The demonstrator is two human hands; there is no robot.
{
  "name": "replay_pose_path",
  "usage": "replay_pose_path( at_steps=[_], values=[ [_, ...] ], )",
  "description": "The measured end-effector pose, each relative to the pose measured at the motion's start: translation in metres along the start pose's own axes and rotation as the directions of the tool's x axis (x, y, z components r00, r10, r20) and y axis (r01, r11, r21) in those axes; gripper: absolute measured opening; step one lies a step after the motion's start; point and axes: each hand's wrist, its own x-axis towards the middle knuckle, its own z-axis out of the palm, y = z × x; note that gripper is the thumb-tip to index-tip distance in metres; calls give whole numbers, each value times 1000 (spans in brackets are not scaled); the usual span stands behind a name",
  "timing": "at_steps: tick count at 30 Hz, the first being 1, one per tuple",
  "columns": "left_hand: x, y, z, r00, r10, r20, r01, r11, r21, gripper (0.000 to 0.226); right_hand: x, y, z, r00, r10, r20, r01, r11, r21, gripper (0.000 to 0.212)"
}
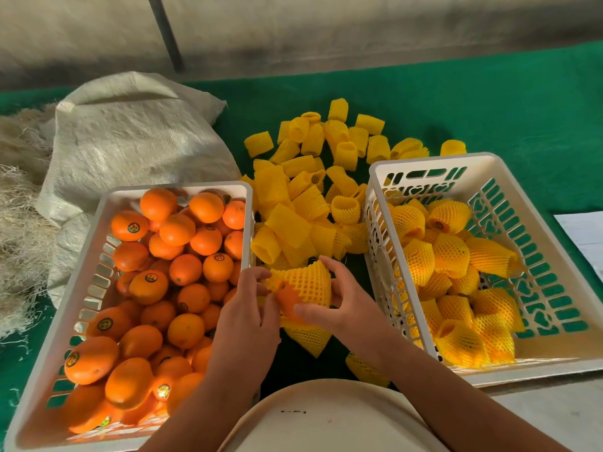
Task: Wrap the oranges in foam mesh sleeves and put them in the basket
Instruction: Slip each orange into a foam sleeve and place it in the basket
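Between the two baskets, both my hands hold one orange (288, 300) partly covered by a yellow foam mesh sleeve (308, 282). My left hand (248, 318) grips its left side with curled fingers. My right hand (342, 300) pinches the sleeve from the right, thumb under the fruit. A white basket (98, 275) on the left is full of several bare oranges (182, 269). Another white basket (535, 223) on the right holds several wrapped oranges (450, 256). Loose yellow sleeves (310, 190) are heaped behind my hands.
A green cloth (489, 102) covers the table. A woven white sack (130, 141) and straw-like fibre (19, 223) lie at the left. A dark pole (164, 31) stands at the back. White paper (584, 236) lies at the far right. More sleeves (310, 334) lie under my hands.
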Motion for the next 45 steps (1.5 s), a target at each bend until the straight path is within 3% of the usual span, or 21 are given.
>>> replay_pose_path(
  at_steps=[4,8,15,16,18,20,22,24,25,27,30,32,34,37,39,41,43,45],
  values=[
    [1,0,-2,999,34,-25,-31,996,88,31,-1,4,2,1000,-8,-2,7,999,-53,112],
    [-3,1,-4,985,106,-135,-81,981,178,32,-1,2,5,985,-67,-156,61,997,-43,103],
    [-10,7,0,991,111,-79,-100,987,129,28,3,1,2,969,-173,-175,142,974,-174,104],
    [-9,5,-1,995,76,-64,-71,995,75,27,3,2,1,965,-194,-177,159,968,-193,104],
    [-2,-2,-5,995,-98,13,99,964,-248,24,3,2,-2,958,-239,-160,198,951,-240,105],
    [7,-8,-8,932,-230,280,347,789,-507,31,0,3,-5,952,-283,-117,239,925,-296,107],
    [15,-7,-10,818,-235,525,536,644,-546,35,-2,3,-4,949,-309,-57,276,907,-319,108],
    [19,0,-9,730,-181,659,619,585,-525,38,-4,2,-2,947,-322,4,308,902,-301,109],
    [20,4,-9,717,-195,669,640,566,-520,50,-4,2,-1,945,-325,24,318,902,-292,111],
    [19,11,-6,756,-226,615,605,601,-522,64,-3,4,-1,946,-320,39,319,909,-268,122],
    [15,17,0,828,-254,500,539,605,-585,60,-2,5,-5,979,-196,50,200,976,-89,122],
    [14,18,3,821,-252,512,551,587,-593,57,-2,7,-8,991,-127,50,125,992,36,108],
    [14,19,3,781,-212,588,572,620,-537,56,-1,9,-11,994,-108,5,107,992,66,89],
    [15,16,-1,764,-177,621,488,788,-375,46,-3,10,-19,996,-70,-63,79,982,170,74],
    [17,10,-6,824,-141,549,304,928,-217,34,-7,12,-28,991,-66,-116,88,976,199,74],
    [18,-4,-10,905,-56,421,18,995,95,40,-12,12,-44,978,-67,-197,111,968,225,66],
    [16,-20,-12,941,31,338,-186,879,439,52,-16,12,-68,946,-38,-322,124,960,251,62],
    [12,-38,-10,932,135,337,-318,753,576,51,-17,17,-99,885,12,-465,123,958,258,71]
  ],
)
